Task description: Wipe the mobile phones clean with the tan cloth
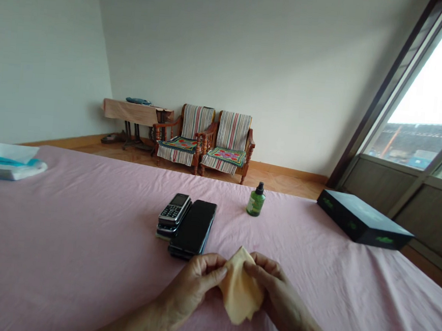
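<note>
A pale yellow cloth (240, 292) hangs between my two hands near the front of the pink-covered table (83, 256). Thumb and fingers of my left hand (192, 283) pinch its left edge. On the other side my right hand (275, 282) grips it the same way, thumb on top. Just beyond my left hand lies a stack of black smartphones (194, 228), screen up. Touching its left side is a second stack, topped by a keypad phone (175, 208). A green bottle (255, 203) with a black pump top stands upright farther back, past my right hand.
A black box (362, 220) with green marks lies at the table's right edge. At the far left is a white and blue tissue pack (9, 161). Two wooden chairs (226, 145) and a small covered table (133, 111) stand by the wall.
</note>
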Action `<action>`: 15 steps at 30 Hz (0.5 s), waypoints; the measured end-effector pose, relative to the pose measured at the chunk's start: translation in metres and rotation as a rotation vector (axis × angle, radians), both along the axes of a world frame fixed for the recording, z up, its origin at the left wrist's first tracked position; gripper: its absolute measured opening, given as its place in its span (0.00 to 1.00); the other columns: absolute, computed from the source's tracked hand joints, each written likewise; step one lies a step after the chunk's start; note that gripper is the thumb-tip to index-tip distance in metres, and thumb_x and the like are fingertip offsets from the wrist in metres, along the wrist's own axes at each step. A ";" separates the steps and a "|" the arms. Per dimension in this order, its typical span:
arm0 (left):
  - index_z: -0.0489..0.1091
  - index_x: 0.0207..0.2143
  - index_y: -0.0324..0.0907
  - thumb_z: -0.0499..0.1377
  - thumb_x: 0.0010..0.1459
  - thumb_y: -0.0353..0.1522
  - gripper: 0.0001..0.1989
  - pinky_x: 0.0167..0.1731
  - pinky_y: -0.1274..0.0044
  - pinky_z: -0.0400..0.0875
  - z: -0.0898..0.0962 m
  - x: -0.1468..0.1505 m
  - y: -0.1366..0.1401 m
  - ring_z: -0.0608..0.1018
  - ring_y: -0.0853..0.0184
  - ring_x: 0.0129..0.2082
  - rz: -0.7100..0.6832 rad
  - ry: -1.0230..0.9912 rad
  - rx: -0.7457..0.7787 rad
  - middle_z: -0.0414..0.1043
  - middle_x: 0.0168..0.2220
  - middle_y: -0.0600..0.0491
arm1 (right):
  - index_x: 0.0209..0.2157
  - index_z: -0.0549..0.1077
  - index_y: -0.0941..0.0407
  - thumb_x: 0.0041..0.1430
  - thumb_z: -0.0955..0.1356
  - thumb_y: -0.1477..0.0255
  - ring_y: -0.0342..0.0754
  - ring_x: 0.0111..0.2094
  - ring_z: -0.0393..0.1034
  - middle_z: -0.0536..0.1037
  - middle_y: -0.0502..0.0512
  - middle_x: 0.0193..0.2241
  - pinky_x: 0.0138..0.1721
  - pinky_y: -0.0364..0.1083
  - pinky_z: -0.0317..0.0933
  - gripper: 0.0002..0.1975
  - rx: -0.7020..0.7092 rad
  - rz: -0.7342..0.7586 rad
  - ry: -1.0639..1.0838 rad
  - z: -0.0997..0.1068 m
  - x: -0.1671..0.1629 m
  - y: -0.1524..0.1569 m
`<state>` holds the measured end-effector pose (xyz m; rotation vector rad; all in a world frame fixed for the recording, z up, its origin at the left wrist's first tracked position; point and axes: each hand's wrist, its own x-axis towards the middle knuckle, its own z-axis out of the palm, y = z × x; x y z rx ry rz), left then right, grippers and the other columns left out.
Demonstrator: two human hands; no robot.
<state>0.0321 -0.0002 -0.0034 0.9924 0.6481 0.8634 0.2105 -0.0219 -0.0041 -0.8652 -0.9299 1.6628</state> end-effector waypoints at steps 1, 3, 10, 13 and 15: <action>0.74 0.32 0.35 0.69 0.48 0.42 0.18 0.32 0.78 0.65 -0.001 0.000 0.000 0.73 0.68 0.29 0.006 -0.002 0.000 0.73 0.28 0.52 | 0.30 0.73 0.59 0.56 0.71 0.62 0.41 0.23 0.68 0.74 0.51 0.22 0.25 0.40 0.59 0.13 -0.008 0.010 0.009 0.002 -0.001 -0.001; 0.74 0.32 0.35 0.68 0.48 0.42 0.18 0.32 0.78 0.65 -0.002 0.000 0.000 0.73 0.68 0.29 0.015 -0.014 -0.011 0.73 0.28 0.52 | 0.33 0.74 0.60 0.56 0.71 0.61 0.42 0.24 0.69 0.75 0.52 0.24 0.27 0.41 0.61 0.14 -0.014 0.040 0.011 0.005 -0.003 -0.003; 0.73 0.34 0.36 0.68 0.48 0.41 0.18 0.34 0.77 0.64 0.008 -0.002 -0.005 0.73 0.67 0.31 -0.030 -0.016 0.009 0.74 0.31 0.51 | 0.27 0.72 0.61 0.51 0.74 0.63 0.40 0.22 0.66 0.73 0.50 0.21 0.25 0.40 0.58 0.15 0.017 0.072 -0.102 0.004 0.003 -0.006; 0.72 0.33 0.36 0.68 0.49 0.41 0.17 0.34 0.78 0.63 0.008 -0.003 -0.005 0.72 0.68 0.32 -0.025 0.055 0.060 0.72 0.30 0.52 | 0.27 0.72 0.61 0.51 0.74 0.63 0.40 0.21 0.65 0.72 0.50 0.21 0.24 0.39 0.57 0.15 0.026 0.081 -0.153 0.002 0.003 -0.007; 0.72 0.31 0.36 0.69 0.48 0.41 0.17 0.32 0.79 0.63 0.006 -0.003 -0.004 0.71 0.69 0.30 0.004 0.057 0.063 0.70 0.28 0.54 | 0.27 0.72 0.61 0.51 0.74 0.63 0.40 0.22 0.66 0.73 0.50 0.22 0.24 0.39 0.58 0.15 0.023 0.074 -0.131 0.003 0.001 -0.007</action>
